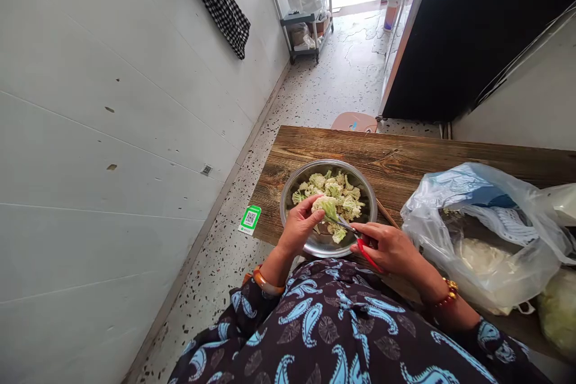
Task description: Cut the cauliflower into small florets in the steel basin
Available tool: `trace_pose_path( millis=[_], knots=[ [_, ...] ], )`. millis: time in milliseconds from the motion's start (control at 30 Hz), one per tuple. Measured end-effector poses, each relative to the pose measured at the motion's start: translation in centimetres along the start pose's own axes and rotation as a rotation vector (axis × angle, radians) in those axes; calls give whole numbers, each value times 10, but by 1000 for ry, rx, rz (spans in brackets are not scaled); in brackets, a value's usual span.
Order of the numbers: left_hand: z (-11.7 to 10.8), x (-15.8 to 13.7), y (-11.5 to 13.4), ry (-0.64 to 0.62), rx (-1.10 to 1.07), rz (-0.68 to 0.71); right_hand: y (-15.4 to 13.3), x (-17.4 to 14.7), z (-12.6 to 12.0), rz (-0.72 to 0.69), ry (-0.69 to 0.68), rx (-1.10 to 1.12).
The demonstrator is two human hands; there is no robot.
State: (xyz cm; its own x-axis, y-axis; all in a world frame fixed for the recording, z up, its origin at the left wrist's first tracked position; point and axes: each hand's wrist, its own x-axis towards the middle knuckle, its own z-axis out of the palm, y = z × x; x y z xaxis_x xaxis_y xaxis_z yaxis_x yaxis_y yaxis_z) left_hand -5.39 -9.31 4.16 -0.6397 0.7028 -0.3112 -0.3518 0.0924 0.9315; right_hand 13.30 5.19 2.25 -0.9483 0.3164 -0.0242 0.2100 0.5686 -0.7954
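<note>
My left hand (301, 225) grips a piece of cauliflower (324, 205) above the near part of a metal bowl (284, 210). In my right hand (390, 246) is a pair of scissors with red handles (369, 256). Their blades point left and reach the underside of the held cauliflower; whether they are closed on it I cannot tell. Several cut cauliflower florets (353, 207) lie inside the bowl, partly covered by my hands. The bowl stands on a dark wooden table.
A clear plastic bag (486, 240) with pale contents takes up the table's (333, 144) right side. Chopsticks (387, 214) lie beside the bowl. A green QR card (249, 219) is at the left edge. Beyond are a pink stool (354, 121), a wheeled shelf cart (299, 18) and a bucket (394, 6).
</note>
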Motion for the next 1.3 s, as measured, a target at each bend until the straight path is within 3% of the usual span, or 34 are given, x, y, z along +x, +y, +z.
trace_pose_path(
  millis=[300, 467, 667, 833, 1000, 1300],
  knots=[
    [4, -2, -2, 41, -44, -41, 12, -3, 9, 9, -7, -74],
    [5, 0, -7, -15, -108, -110, 12, -3, 16, 15, -27, -78],
    [2, 2, -10, -5, -185, -221, 8, -3, 19, 117, 149, 74],
    [6, 0, -14, -83, -116, -236, -4, 9, 19, 159, 295, 400],
    [18, -5, -14, -80, 22, -163, -13, 28, 29, 162, 261, 581],
    [26, -8, -17, -97, 104, -129, -10, 32, 44, 202, 253, 583]
  ],
)
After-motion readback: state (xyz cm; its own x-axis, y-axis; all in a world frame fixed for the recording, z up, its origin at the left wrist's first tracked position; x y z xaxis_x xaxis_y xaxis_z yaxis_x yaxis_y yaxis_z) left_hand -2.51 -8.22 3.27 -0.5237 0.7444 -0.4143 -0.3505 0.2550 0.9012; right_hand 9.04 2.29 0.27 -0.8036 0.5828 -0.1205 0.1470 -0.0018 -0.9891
